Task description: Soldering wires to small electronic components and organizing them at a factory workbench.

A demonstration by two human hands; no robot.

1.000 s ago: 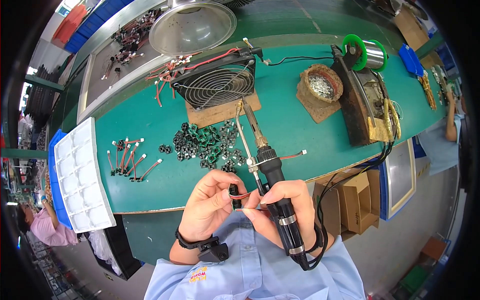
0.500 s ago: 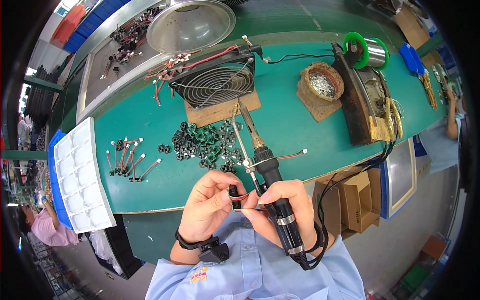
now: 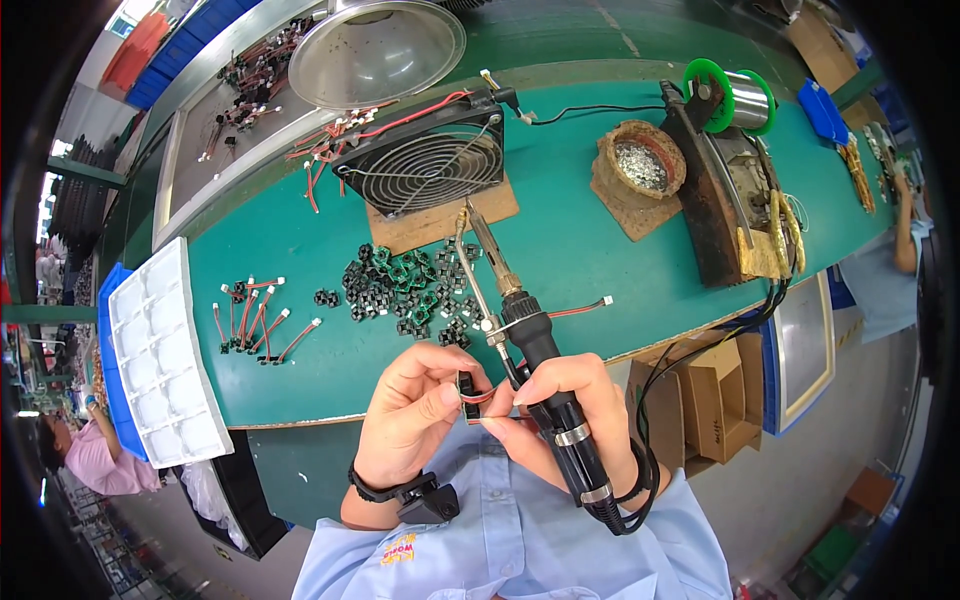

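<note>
A worker's left hand point(image 3: 415, 415) pinches a small black component point(image 3: 467, 385) between thumb and fingers point(image 3: 440, 365), its short red lead point(image 3: 485, 397) running across to the right hand point(image 3: 565, 410). That hand's fingers are wrapped around the black handle of a soldering iron point(image 3: 535, 345), while its fingertips also meet the red lead; the iron's metal tip points up and away from the hands, over the green table point(image 3: 560, 240). Just beyond the fingers lies a heap of small black and green components point(image 3: 405, 285), and a loose red-wired piece point(image 3: 580, 307) rests beside the iron's barrel. To the left of the hands, a row of red-wired parts point(image 3: 255, 320) sits near a white compartment tray point(image 3: 160, 360) at the table's edge. Farther out, a black cooling fan point(image 3: 430, 165) stands on a board, with a metal bowl point(image 3: 375, 50) behind it. To the right, well apart from the fingers, are a round tip-cleaning pot point(image 3: 640, 165), a dark iron stand point(image 3: 730, 200) and a green solder spool point(image 3: 735, 95).
</note>
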